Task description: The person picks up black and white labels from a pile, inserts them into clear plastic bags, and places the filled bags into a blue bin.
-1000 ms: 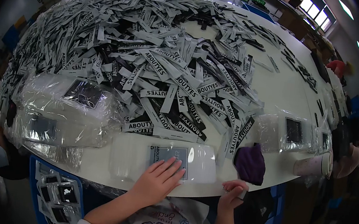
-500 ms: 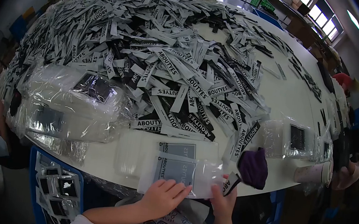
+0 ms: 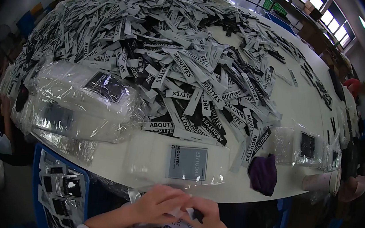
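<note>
Below table edge (image 3: 236, 193), left hand (image 3: 160, 203), right hand (image 3: 212, 219): fingers curled together, pinching clear bag (image 3: 190, 211).

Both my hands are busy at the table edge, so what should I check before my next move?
1. Black strip label pinched at right hand: ok.
2. Left hand grip: cannot tell.
3. Stack of clear plastic bags with grey print lying flat: ok.
4. Purple cloth apart from the stack: ok.
5. Room in blue plastic crate: cannot tell.
</note>
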### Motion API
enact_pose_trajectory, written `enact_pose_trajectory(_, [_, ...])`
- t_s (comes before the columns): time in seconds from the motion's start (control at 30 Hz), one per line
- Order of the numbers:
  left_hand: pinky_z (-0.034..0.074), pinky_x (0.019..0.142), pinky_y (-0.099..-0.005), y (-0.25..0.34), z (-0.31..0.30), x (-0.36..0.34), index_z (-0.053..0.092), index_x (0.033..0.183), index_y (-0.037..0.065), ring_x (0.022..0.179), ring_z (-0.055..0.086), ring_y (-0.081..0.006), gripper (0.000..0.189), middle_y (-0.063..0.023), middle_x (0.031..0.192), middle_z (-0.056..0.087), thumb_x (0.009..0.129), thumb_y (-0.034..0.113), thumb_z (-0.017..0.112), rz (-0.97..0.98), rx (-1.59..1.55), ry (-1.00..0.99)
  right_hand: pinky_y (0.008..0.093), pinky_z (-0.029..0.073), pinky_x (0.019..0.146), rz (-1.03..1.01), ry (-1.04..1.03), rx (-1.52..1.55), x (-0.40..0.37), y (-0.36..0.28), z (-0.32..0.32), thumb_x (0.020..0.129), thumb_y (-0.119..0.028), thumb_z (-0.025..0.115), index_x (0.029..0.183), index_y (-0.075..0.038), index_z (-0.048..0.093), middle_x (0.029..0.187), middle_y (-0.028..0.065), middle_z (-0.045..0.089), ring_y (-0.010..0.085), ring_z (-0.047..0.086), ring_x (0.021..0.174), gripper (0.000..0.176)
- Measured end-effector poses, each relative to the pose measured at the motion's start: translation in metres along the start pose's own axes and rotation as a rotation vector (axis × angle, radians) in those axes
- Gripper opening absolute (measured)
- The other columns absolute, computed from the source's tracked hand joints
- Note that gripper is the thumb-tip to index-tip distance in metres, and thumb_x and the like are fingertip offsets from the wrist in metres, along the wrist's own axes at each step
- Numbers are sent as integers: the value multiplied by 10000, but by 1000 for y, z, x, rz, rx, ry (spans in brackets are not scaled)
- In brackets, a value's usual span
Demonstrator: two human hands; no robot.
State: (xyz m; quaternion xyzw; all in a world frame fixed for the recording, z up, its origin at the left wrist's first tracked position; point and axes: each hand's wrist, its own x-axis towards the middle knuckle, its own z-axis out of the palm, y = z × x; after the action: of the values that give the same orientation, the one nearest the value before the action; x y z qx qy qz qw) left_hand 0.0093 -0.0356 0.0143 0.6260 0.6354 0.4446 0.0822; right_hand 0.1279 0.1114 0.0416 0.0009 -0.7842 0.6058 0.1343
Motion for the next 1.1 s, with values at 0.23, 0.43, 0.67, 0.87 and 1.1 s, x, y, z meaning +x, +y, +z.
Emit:
enact_pose_trajectory(0.23, [409,708,-355,0,-17,2,461,1213,41,949,529,-257,640,-101,1154,513,627,175,682,-96,-86,85,229,421,563,212,12,273,7,7,3,684,-96,723,854,-27,603,723,49,579,117,548,640,219])
enact_pose_trajectory(0.43, [373,744,-348,-5,-20,0,427,1249,36,992,498,-253,693,-117,1185,485,615,177,668,-73,44,-15,233,410,545,69,261,97,-9,34,-6,720,-176,713,809,-42,535,696,34,547,134,492,572,239])
enact_pose_trajectory(0.67, [300,813,-377,0,1,13,340,1289,4,1077,428,-264,921,-155,1290,369,533,349,737,-157,175,111,407,409,785,-188,509,454,28,-22,6,931,-386,315,941,-42,448,934,98,542,231,545,752,369])
enact_pose_trajectory(0.87, [309,808,-378,-3,3,11,312,1301,-14,1066,431,-283,980,-165,1272,380,511,365,751,-118,103,187,447,179,1041,11,-23,236,30,-6,2,918,-198,396,1290,13,322,1230,163,490,282,342,1236,434])
enact_pose_trajectory(1.1, [328,807,-372,-2,-8,15,315,1299,-28,1053,445,-276,987,-165,1239,402,505,360,755,-145,31,144,358,384,817,-174,130,-448,19,-10,-10,671,-157,705,953,-26,608,901,40,625,243,533,873,326])
